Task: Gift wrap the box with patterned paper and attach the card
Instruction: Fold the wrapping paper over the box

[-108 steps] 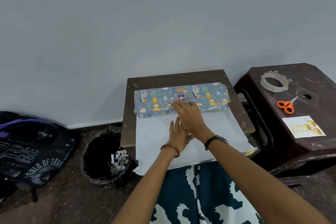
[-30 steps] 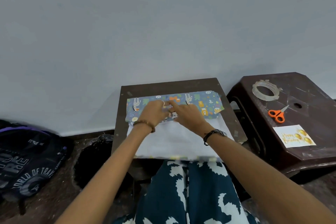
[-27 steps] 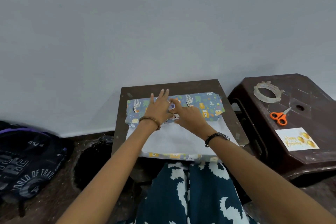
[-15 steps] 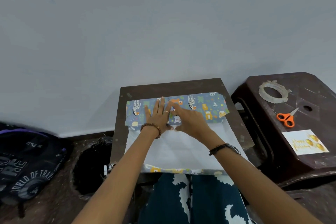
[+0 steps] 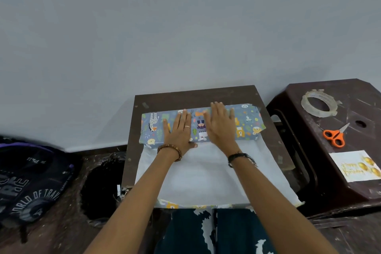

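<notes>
Box [image 5: 203, 125] at the table's [image 5: 195, 94] far edge, partly rolled in patterned paper [image 5: 204, 175]. Left hand [image 5: 180, 131] and right hand [image 5: 220, 125] press flat on it, fingers straight, gripping nothing. Left to do, likely: final wrap, tape [image 5: 319, 103], ends, card [image 5: 355, 165] lying unattached on the stool's [image 5: 338, 187] near right corner.

2 bare hands [image 5: 180, 130] lie flat on 1 box wrapped in blue animal-patterned paper [image 5: 247, 121]. 1 sheet of paper, white side up [image 5: 202, 175], covers 1 dark brown worktop [image 5: 195, 97]. 1 dark plastic stool [image 5: 329, 171] carries 1 clear tape roll [image 5: 318, 103], 1 pair of orange-handled scissors [image 5: 335, 136] and 1 white birthday card with gold balloons [image 5: 355, 166]. 1 black backpack [image 5: 31, 181] and 1 black-lined bin [image 5: 101, 189] stand on the floor.
</notes>
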Motion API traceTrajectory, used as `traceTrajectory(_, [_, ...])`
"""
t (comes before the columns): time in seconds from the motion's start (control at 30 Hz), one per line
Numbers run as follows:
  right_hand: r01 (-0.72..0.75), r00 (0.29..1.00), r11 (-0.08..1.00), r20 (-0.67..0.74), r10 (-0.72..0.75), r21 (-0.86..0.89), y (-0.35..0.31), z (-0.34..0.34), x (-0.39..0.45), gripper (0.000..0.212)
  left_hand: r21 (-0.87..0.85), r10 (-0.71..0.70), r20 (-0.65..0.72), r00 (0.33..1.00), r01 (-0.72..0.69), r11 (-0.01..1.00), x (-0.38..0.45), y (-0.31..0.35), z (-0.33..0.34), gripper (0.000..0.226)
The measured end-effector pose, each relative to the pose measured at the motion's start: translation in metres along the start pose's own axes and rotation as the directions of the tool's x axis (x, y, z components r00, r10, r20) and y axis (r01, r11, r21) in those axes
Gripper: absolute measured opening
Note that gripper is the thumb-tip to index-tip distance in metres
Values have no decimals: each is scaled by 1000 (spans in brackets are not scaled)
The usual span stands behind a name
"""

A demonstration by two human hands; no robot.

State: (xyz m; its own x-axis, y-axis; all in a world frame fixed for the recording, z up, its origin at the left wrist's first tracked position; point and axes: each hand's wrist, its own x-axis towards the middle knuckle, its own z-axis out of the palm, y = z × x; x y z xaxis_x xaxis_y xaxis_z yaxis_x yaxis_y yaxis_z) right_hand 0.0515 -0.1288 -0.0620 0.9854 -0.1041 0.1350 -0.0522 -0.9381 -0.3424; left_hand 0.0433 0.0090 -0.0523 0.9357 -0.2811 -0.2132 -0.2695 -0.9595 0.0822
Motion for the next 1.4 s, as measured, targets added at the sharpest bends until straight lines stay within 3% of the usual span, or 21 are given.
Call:
traceTrajectory(0.13, [-133,991,990,17,134,-38,28,-5,7,60,3,1,-3,1000,-1,1000,-1,1,2,99])
traceTrajectory(0.27, [-353,935,935,-39,352,-21,28,-15,13,70,0,0,-5,1000,0,1000,1,2,2,101])
traceTrajectory(0.33, [-278,959,960,-45,280,43,15,-13,12,65,-3,3,4,1000,-3,1000,0,2,0,101])
traceTrajectory(0.43, [30,999,999,-43,-31,-40,-7,2,-7,66,3,10,18,1000,-10,1000,-3,3,-2,99])
traceTrajectory(0.57, [38,999,993,-2,-38,-109,-5,6,-10,96,-94,42,58,997,-37,995,-3,-1,-7,108])
traceTrajectory(0.7, [30,1000,993,-1,-31,-111,-9,4,-7,86,-313,51,70,996,-27,949,0,-13,-16,106])
traceTrajectory(0.77, [31,1000,994,-1,-31,-101,-9,4,-8,83,-265,25,22,999,-18,964,-4,-25,-13,107])
traceTrajectory(0.87, [28,1000,995,-9,-28,-97,-9,3,-8,87,-191,-96,-19,995,91,977,-19,-49,-6,109])
traceTrajectory(0.93, [21,1000,996,11,-20,-89,-10,3,-8,85,-186,-241,42,970,245,952,-31,-60,-7,108])
traceTrajectory(1.03, [15,1000,996,9,-14,-85,-12,3,-9,79,76,-423,52,905,419,905,-45,-52,-17,90])
traceTrajectory(1.13, [16,1000,995,13,-15,-94,-12,4,-9,73,125,-238,-94,967,249,960,-38,-21,-32,84])
traceTrajectory(1.23, [28,1000,995,5,-28,-93,-12,4,-9,70,16,25,20,999,-25,1000,-19,13,-45,106])
traceTrajectory(1.4, [24,1000,993,-16,-26,-117,-10,7,-8,63,-18,38,176,984,-36,999,1,-2,-21,104])
